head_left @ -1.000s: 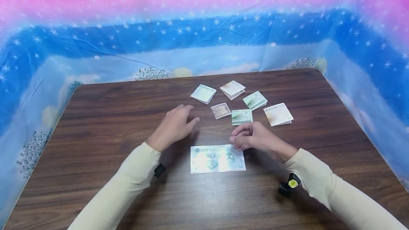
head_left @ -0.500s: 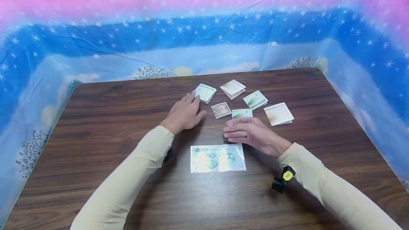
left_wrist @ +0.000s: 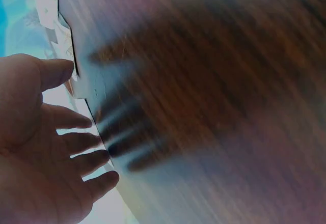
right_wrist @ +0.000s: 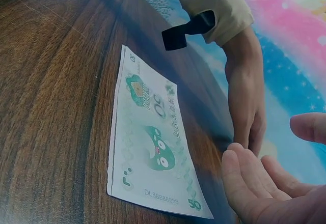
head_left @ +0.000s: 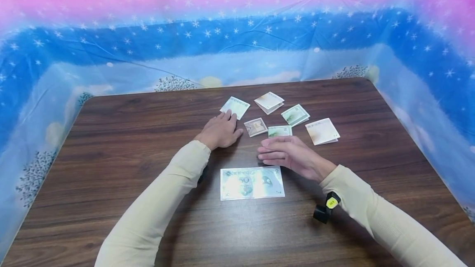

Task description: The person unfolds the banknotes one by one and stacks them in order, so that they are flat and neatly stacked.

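At the far side of the table my left hand (head_left: 221,130) reaches forward with its fingers fairly straight. Its fingertips overlap the near edge of a folded pale green banknote (head_left: 236,106); whether they press on it I cannot tell. In the left wrist view the palm and spread fingers (left_wrist: 66,117) appear over their shadow. My right hand (head_left: 293,155) hovers with loosely bent fingers, holding nothing, and partly covers a folded green note (head_left: 280,130). Just below it lies an unfolded play banknote (head_left: 252,184) marked 50, printed with a green cartoon figure (right_wrist: 162,150) in the right wrist view.
Several more folded notes lie at the back: a brown one (head_left: 255,127), a green one (head_left: 295,115), a pale one (head_left: 269,101) and another pale one (head_left: 322,131). The wood table (head_left: 111,155) meets a snowflake-patterned cloth (head_left: 208,36) behind.
My left hand has moved forward and right to the folded pale green note. My right hand has drawn back from the unfolded banknote's upper right corner, slightly up and left.
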{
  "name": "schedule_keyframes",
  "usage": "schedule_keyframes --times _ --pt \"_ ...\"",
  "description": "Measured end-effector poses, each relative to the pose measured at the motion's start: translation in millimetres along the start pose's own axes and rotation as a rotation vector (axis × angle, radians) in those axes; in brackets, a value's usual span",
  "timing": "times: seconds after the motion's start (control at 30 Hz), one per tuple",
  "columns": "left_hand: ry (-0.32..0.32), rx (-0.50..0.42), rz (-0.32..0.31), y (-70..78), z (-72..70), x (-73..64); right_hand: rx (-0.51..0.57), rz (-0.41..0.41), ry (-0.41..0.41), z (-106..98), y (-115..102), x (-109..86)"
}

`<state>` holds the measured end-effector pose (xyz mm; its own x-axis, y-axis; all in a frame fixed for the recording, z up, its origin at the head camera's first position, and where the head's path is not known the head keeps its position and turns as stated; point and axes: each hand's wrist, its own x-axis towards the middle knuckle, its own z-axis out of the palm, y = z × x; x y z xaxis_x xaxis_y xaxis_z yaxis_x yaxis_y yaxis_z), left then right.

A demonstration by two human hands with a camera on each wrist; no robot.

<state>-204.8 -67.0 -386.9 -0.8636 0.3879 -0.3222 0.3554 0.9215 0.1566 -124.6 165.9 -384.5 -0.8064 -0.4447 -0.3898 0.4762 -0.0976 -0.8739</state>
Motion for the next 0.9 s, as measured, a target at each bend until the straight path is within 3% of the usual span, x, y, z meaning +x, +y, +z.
schedule_keyframes --times 0.13,0.4,0.53,0.73,0.9 --pt "-0.003 0.025 -0.008 1.6 -0.1 -2.1 -0.006 -0.004 0.002 1 -1 1.0" --pt "0.063 0.13 0.013 2.1 -0.7 -11.8 -0.008 -0.006 0.008 1 -1 1.5" --pt "0.086 0.11 0.029 1.5 -0.3 -17.4 -0.008 0.0 0.013 1 -1 2.7" --pt "0.069 0.066 0.06 1.9 0.5 -30.8 -0.007 0.001 0.018 2 0 4.2" --pt "0.068 0.1 0.068 2.7 2.5 -44.2 -0.011 0.008 0.031 3 2 8.7"
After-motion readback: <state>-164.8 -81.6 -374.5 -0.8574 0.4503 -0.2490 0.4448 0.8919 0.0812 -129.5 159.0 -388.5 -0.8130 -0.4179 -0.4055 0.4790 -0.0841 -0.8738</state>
